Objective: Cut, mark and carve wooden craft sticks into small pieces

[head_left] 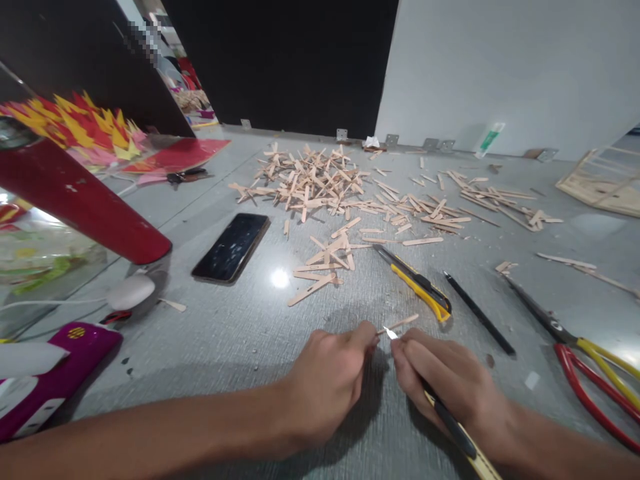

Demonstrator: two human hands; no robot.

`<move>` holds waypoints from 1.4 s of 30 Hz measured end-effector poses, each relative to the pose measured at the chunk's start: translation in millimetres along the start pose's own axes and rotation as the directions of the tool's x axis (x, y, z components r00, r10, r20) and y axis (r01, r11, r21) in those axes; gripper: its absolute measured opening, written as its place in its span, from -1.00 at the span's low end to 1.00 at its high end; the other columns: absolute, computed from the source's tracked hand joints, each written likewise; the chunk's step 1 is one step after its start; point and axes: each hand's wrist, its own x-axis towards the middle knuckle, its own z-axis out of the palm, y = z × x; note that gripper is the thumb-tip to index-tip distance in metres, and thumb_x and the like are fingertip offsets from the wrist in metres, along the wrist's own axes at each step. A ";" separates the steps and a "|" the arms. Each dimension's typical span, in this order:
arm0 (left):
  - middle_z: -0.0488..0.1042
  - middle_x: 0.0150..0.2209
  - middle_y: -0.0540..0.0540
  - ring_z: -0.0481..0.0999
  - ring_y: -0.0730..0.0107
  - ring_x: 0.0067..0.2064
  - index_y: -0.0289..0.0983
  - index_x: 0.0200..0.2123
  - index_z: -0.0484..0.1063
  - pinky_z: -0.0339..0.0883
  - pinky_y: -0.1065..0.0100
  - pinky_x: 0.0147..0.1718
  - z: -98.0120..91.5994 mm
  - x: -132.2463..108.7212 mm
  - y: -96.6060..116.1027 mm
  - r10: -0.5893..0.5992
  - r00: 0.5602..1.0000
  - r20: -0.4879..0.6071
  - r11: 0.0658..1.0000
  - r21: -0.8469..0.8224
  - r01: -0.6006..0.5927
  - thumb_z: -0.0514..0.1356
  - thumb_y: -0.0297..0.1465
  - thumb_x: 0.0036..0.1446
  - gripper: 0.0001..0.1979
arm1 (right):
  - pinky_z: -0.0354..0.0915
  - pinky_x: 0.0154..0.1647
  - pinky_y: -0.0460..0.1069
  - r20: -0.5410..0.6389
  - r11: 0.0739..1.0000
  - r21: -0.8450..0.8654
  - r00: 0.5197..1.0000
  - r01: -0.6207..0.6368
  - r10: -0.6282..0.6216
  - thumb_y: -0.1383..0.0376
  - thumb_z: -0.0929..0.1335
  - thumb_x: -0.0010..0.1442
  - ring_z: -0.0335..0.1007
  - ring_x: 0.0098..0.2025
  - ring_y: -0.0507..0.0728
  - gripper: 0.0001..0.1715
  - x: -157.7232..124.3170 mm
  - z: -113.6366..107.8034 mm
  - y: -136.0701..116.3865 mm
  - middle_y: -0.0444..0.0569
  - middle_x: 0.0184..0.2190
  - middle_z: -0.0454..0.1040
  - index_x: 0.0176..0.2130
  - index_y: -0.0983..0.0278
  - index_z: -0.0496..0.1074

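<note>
Left hand [327,387] pinches a stick [404,323] on the grey surface [225,347]; right hand [445,383] grips a knife [453,427], blade touching the stick.

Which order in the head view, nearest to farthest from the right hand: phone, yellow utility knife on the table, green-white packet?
1. yellow utility knife, just ahead of the right hand
2. phone, ahead left
3. green-white packet, by the far wall

Pale, matt wooden sticks [320,180] litter a grey, finely ribbed surface [225,333]; a phone [231,247] shows glossy black glass, a knife blade [391,333] bare metal.
</note>
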 end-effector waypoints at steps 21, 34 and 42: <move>0.32 -0.57 0.10 0.36 0.47 -0.50 -0.21 -0.38 0.27 0.24 0.40 -0.39 -12.6 9.5 19.6 -0.159 0.987 0.009 0.815 -0.564 0.136 -0.12 -0.21 0.58 -0.55 | 0.49 -0.30 -0.13 -0.069 0.995 0.054 0.994 -0.082 0.085 0.45 0.28 0.44 0.63 -0.33 0.05 -0.86 1.5 7.6 3.0 -0.05 -0.31 0.60 -0.08 0.23 0.37; 0.36 -0.53 0.10 0.35 0.48 -0.51 -0.21 -0.33 0.25 0.23 0.35 -0.33 -11.2 6.7 18.8 -0.112 0.994 -0.010 0.897 -0.431 0.096 -0.07 -0.27 0.56 -0.66 | 0.52 -0.48 -0.12 -0.170 0.985 0.112 0.974 -0.134 0.152 0.35 0.35 0.42 0.60 -0.54 0.05 -0.89 -5.6 3.8 -2.9 -0.17 -0.45 0.66 -0.17 0.11 0.38; 0.38 -0.54 0.09 0.40 0.47 -0.49 -0.22 -0.28 0.30 0.25 0.38 -0.35 -12.3 8.2 15.7 -0.097 0.995 0.026 0.854 -0.511 0.096 -0.13 -0.25 0.58 -0.62 | 0.61 -0.41 -0.08 -0.235 0.965 0.164 0.942 -0.203 0.238 0.43 0.37 0.35 0.68 -0.43 0.13 -0.79 -2.4 6.5 0.6 -0.15 -0.40 0.68 -0.14 0.08 0.43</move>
